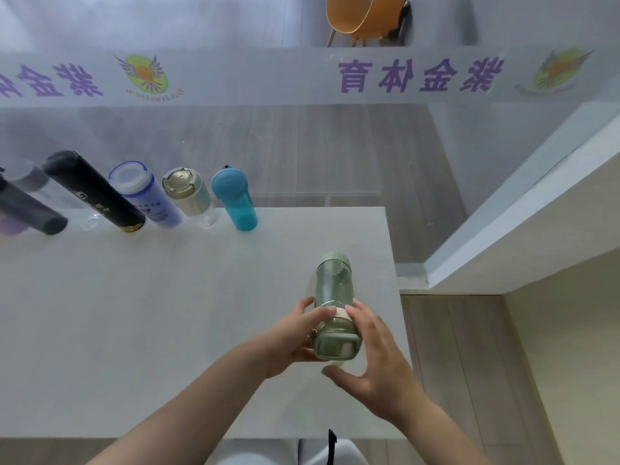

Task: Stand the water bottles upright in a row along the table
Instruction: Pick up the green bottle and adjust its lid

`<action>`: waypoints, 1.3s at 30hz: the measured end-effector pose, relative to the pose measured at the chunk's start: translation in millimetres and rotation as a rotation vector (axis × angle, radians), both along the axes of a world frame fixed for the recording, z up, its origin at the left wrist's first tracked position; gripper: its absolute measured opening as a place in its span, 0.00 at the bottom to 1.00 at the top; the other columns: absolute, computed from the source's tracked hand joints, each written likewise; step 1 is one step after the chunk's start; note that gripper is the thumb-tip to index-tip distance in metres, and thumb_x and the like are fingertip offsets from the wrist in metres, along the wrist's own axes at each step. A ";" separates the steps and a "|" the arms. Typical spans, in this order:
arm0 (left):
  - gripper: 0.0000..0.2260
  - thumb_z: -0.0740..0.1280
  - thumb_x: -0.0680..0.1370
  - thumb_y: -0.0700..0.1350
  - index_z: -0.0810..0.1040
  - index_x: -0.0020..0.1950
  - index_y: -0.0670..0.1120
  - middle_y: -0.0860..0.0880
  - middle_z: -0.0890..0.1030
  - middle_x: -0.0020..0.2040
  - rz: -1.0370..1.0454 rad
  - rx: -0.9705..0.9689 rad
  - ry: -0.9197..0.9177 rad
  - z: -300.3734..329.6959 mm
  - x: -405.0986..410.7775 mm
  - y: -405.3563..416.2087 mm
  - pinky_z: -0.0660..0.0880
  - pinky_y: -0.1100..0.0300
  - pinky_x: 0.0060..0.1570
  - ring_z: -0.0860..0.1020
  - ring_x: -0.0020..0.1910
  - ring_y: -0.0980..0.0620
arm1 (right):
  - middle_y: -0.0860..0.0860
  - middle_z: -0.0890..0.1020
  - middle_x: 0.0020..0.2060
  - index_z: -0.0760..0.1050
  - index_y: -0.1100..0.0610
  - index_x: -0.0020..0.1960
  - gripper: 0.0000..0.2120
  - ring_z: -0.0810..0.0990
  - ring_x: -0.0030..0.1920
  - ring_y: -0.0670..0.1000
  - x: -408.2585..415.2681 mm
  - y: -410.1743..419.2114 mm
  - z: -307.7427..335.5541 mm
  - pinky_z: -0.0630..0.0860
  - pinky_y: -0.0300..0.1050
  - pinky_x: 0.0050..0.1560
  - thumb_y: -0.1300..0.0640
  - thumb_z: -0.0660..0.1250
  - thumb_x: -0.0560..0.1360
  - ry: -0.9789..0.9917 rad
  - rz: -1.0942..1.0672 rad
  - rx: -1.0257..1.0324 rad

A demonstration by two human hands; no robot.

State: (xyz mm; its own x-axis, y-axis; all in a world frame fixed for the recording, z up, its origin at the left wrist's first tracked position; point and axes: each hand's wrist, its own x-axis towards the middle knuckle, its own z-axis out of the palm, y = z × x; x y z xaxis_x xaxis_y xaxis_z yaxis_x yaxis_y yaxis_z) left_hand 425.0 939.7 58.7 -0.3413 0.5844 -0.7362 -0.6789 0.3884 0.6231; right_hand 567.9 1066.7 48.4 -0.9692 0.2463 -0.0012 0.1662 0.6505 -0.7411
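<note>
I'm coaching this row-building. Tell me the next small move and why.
Probably carry the green bottle, which both the left hand and right hand hold, to the table's far edge and stand it right of the blue bottle, where the upright row ends.

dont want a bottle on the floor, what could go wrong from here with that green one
1. The green bottle is held near the table's right edge; set down there, it could tip off.
2. The left hand and right hand hold it around the lid end, so the far end could swing.
3. Carried to the row, it could knock the blue bottle over.
</note>
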 end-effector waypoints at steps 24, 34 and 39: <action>0.36 0.76 0.71 0.46 0.58 0.65 0.71 0.64 0.72 0.63 -0.200 0.032 0.939 -34.2 -71.5 26.1 0.70 0.66 0.61 0.72 0.61 0.65 | 0.45 0.74 0.61 0.62 0.48 0.71 0.33 0.74 0.59 0.43 -126.7 70.5 55.6 0.72 0.42 0.62 0.46 0.70 0.69 0.052 0.153 -0.092; 0.33 0.79 0.66 0.43 0.65 0.64 0.54 0.64 0.68 0.57 0.243 -0.055 0.944 -37.8 -41.4 32.6 0.67 0.79 0.46 0.73 0.54 0.69 | 0.46 0.70 0.59 0.62 0.52 0.70 0.31 0.73 0.54 0.44 -96.6 21.2 6.2 0.76 0.44 0.54 0.52 0.73 0.72 0.150 -0.159 -0.090; 0.30 0.76 0.68 0.35 0.66 0.62 0.54 0.51 0.71 0.60 0.288 0.032 0.898 -39.8 -37.3 30.4 0.75 0.70 0.43 0.76 0.55 0.62 | 0.43 0.68 0.65 0.58 0.51 0.73 0.40 0.72 0.62 0.45 -112.8 4.9 -5.0 0.76 0.45 0.58 0.50 0.76 0.68 0.074 -0.222 -0.174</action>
